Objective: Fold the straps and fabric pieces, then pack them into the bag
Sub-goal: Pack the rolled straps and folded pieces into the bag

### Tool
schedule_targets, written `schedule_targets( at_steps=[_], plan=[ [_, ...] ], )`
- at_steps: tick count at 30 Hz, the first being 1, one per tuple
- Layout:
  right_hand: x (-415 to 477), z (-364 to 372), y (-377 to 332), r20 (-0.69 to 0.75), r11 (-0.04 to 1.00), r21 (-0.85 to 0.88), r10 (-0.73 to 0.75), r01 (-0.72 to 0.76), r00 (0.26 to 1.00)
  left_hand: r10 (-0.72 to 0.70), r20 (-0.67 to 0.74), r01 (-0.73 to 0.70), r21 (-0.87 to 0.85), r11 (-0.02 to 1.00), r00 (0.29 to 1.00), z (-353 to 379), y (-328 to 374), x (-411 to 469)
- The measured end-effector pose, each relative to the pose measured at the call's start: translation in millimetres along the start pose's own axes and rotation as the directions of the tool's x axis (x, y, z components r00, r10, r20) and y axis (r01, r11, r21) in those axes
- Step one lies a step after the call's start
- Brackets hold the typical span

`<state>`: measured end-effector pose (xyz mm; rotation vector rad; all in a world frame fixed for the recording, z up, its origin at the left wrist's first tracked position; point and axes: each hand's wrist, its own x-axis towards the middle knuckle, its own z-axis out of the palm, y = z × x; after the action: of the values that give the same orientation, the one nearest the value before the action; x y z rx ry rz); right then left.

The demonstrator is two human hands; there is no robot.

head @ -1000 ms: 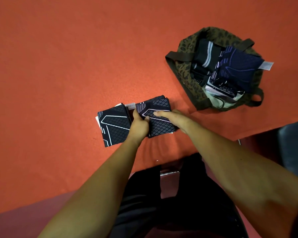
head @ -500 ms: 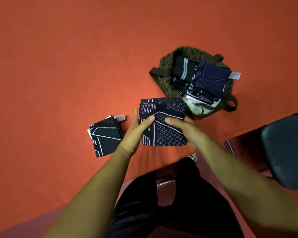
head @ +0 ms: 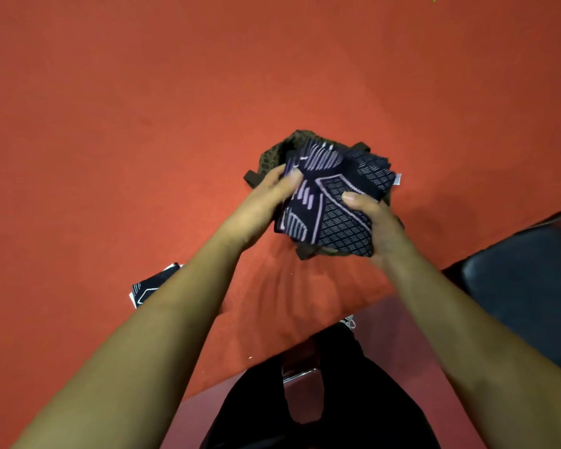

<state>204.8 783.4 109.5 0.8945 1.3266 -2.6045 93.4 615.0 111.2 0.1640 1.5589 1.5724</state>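
Note:
A folded dark fabric piece (head: 327, 215) with pale purple lines and a diamond pattern is held in the air over the olive leopard-print bag (head: 269, 157). My left hand (head: 266, 202) grips its left edge and my right hand (head: 376, 218) grips its right edge, thumb on top. The bag is mostly hidden behind the piece; other dark folded pieces (head: 373, 173) show inside it. A second folded dark piece (head: 149, 286) with white lines lies on the table, partly hidden by my left forearm.
The orange table cover (head: 143, 124) spreads around the bag, its front edge running diagonally near my body. A dark chair seat (head: 525, 293) sits at the right, beyond the table edge.
Both hands lifted the folded piece off the table and carried it forward over the bag. The other folded piece stayed where it lay.

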Motion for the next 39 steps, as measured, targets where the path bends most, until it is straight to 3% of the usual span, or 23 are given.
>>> schedule_targets(
  at_steps=[1, 3, 5, 6, 10, 12, 13, 18, 20, 22, 24, 26, 27, 28, 29, 30, 31, 32, 34, 36, 38, 39],
  plan=[
    [3, -5, -7, 0.015, 1.0, 0.029, -0.005, 0.005, 1.0, -0.003, -0.035, 0.003, -0.01, 1.0, 0.999, -2, 5, 11],
    [19, -24, -19, 0.027, 0.996, 0.093, -0.005, 0.003, 1.0, -0.008, -0.262, 0.02, 0.042, 0.999, 0.965, -13, 8, 48],
    [24, -29, -28, -0.013, 0.993, 0.119, 0.014, -0.013, 1.0, 0.127, -0.508, 0.084, 0.372, 0.924, 0.852, -36, -1, 69],
    [32, -34, -32, -0.033, 0.993, 0.112, 0.03, -0.026, 0.999, 0.159, -0.517, 0.149, 0.504, 0.851, 0.841, -48, -10, 84],
    [71, -42, -29, -0.075, 0.994, 0.037, 0.107, -0.104, 0.991, -0.047, -0.303, 0.274, 0.774, 0.571, 0.952, -64, -42, 108],
    [87, -47, -22, -0.078, 0.988, 0.021, 0.155, -0.153, 0.985, 0.034, -0.279, 0.248, 0.897, 0.366, 0.96, -70, -53, 112],
    [93, -51, -18, -0.078, 0.985, 0.019, 0.172, -0.171, 0.982, 0.089, -0.295, 0.248, 0.903, 0.35, 0.951, -72, -54, 112],
    [105, -69, -9, -0.107, 0.973, 0.093, 0.223, -0.214, 0.969, 0.369, -0.395, 0.137, 0.816, 0.561, 0.841, -86, -35, 107],
    [107, -74, -6, -0.12, 0.973, 0.08, 0.223, -0.214, 0.967, 0.39, -0.473, 0.102, 0.729, 0.677, 0.79, -88, -25, 101],
    [109, -75, -3, -0.133, 0.972, 0.065, 0.233, -0.226, 0.963, 0.348, -0.531, 0.131, 0.67, 0.73, 0.773, -93, -19, 101],
    [112, -74, -1, -0.121, 0.968, 0.065, 0.249, -0.243, 0.961, 0.257, -0.541, 0.136, 0.582, 0.802, 0.801, -97, -13, 105],
    [113, -72, -1, -0.119, 0.967, 0.074, 0.253, -0.246, 0.96, 0.087, -0.572, 0.041, 0.208, 0.977, 0.815, -94, -4, 111],
    [113, -72, -1, -0.131, 0.965, 0.084, 0.259, -0.249, 0.957, 0.007, -0.572, -0.018, -0.014, 1.0, 0.82, -90, 0, 112],
    [113, -73, 0, -0.136, 0.962, 0.093, 0.266, -0.255, 0.954, -0.023, -0.569, -0.059, -0.125, 0.99, 0.822, -88, 0, 114],
    [112, -73, 1, -0.128, 0.961, 0.1, 0.27, -0.258, 0.954, 0.004, -0.554, -0.075, -0.105, 0.992, 0.832, -87, 0, 114],
    [112, -74, 2, -0.114, 0.961, 0.108, 0.267, -0.256, 0.957, 0.072, -0.512, -0.054, 0.049, 0.997, 0.856, -88, 0, 115],
    [112, -74, 4, -0.101, 0.962, 0.112, 0.262, -0.251, 0.96, 0.144, -0.422, -0.012, 0.299, 0.954, 0.895, -94, -2, 118],
    [112, -73, 5, -0.098, 0.962, 0.114, 0.26, -0.248, 0.961, 0.167, -0.287, 0.022, 0.556, 0.831, 0.943, -99, 0, 120],
    [114, -72, 6, -0.104, 0.961, 0.115, 0.263, -0.252, 0.959, 0.057, -0.055, 0.019, 0.868, 0.496, 0.997, -110, 1, 129],
    [117, -71, 6, -0.104, 0.962, 0.106, 0.263, -0.252, 0.959, -0.011, 0.007, -0.004, 0.982, 0.19, 1.0, -113, 1, 135],
    [118, -70, 6, -0.11, 0.964, 0.084, 0.261, -0.253, 0.959, 0.108, 0.019, -0.012, 0.998, -0.065, 0.994, -105, 4, 142],
    [118, -70, 6, -0.113, 0.965, 0.075, 0.258, -0.251, 0.959, 0.17, 0.024, 0.0, 0.99, -0.142, 0.985, -101, 8, 147]
  ],
)
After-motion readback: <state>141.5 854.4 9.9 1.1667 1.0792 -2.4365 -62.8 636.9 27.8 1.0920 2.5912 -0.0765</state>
